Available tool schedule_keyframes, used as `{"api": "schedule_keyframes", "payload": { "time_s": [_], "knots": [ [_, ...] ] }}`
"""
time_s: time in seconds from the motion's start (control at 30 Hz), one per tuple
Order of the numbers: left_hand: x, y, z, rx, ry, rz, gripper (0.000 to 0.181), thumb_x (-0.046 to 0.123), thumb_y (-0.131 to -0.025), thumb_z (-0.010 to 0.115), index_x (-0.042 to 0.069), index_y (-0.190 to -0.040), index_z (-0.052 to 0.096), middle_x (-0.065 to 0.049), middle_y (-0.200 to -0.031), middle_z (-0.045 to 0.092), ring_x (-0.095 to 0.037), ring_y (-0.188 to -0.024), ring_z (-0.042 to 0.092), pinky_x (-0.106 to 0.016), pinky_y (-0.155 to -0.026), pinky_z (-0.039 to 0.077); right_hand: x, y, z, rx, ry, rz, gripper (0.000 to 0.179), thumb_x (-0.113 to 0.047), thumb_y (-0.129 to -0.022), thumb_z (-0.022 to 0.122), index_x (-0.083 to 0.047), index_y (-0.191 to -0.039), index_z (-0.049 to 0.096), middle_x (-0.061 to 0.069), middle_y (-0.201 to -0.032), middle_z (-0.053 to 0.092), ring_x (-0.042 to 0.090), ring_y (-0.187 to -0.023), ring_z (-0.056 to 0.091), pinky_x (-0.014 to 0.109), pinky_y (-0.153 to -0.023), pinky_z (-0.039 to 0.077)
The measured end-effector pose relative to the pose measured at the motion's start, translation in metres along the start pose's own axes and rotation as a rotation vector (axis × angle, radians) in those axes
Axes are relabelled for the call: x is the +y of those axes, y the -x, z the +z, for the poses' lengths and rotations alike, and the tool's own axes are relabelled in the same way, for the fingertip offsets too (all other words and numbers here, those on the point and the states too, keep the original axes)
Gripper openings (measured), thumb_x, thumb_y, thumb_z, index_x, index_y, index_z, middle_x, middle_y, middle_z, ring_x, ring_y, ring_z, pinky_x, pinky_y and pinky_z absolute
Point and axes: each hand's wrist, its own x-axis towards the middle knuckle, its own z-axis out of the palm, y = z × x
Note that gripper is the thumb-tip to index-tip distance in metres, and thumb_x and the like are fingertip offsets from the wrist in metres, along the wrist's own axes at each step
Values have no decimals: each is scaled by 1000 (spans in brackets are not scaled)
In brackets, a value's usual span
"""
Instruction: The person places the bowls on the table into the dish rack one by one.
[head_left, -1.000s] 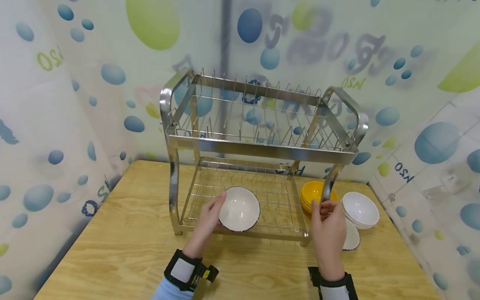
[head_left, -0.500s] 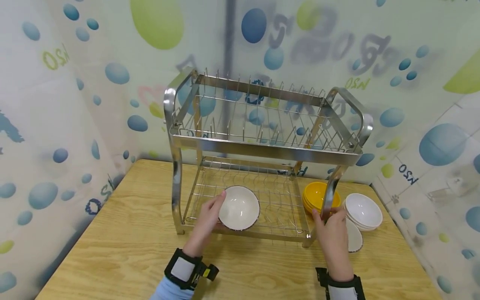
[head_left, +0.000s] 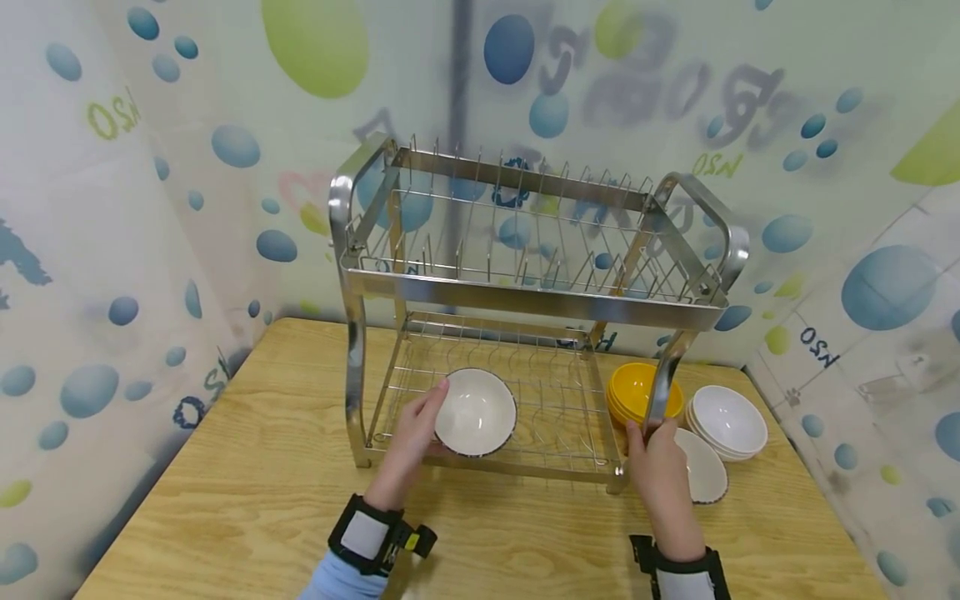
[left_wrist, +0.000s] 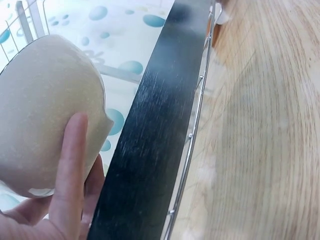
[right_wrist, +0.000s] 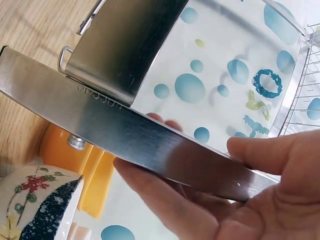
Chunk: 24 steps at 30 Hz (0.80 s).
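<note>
My left hand [head_left: 411, 433] holds a cream bowl [head_left: 477, 412] with a dark rim by its left side, thumb at the rim. It is tilted, its inside toward the head camera, above the front of the lower tier of a metal dish rack [head_left: 525, 293]. In the left wrist view, fingers [left_wrist: 72, 155] press the underside of the bowl [left_wrist: 45, 95]. My right hand [head_left: 662, 483] grips the rack's right front leg [head_left: 663, 385]. The right wrist view has thumb and fingers on opposite sides of that flat steel leg [right_wrist: 145, 137].
Stacked yellow bowls [head_left: 632, 388] stand right of the rack, behind its leg. Stacked white bowls [head_left: 727, 419] sit farther right. A dark-rimmed cream bowl [head_left: 703, 473] rests before them, with flowers on its outside in the right wrist view. The wooden table [head_left: 225, 467] meets patterned walls.
My right hand has slid down the rack's leg a little and its grip has closed round it. The bowl in my left hand has barely moved. The head view has shifted slightly.
</note>
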Motion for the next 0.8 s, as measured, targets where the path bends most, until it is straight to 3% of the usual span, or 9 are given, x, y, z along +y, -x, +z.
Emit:
{"api": "schedule_keyframes", "payload": {
  "time_s": [0.17, 0.53, 0.8],
  "knots": [
    [-2, -1, 1, 11, -1, 2, 66, 57, -93, 46, 4, -131, 55, -24, -108, 62, -20, -75, 65, -44, -58, 57, -1, 0, 0, -23, -22, 5, 32, -24, -101, 41, 5, -111, 36, 15, -82, 62, 23, -64, 52, 29, -52, 36],
    [0, -2, -1, 26, -8, 10, 56, 50, -95, 48, 6, -129, 56, -24, -114, 60, -25, -83, 66, -47, -64, 57, -1, 1, 1, -46, -44, 35, 34, -27, -102, 39, 5, -112, 37, 13, -80, 61, 20, -60, 48, 28, -50, 35],
    [6, -4, -5, 92, -115, 32, 46, 42, -96, 50, 7, -124, 60, -23, -111, 61, -25, -80, 65, -40, -59, 58, -3, 1, 1, -45, -58, 44, 34, -26, -102, 39, 6, -114, 37, 13, -79, 61, 21, -61, 49, 29, -52, 35]
  ]
}}
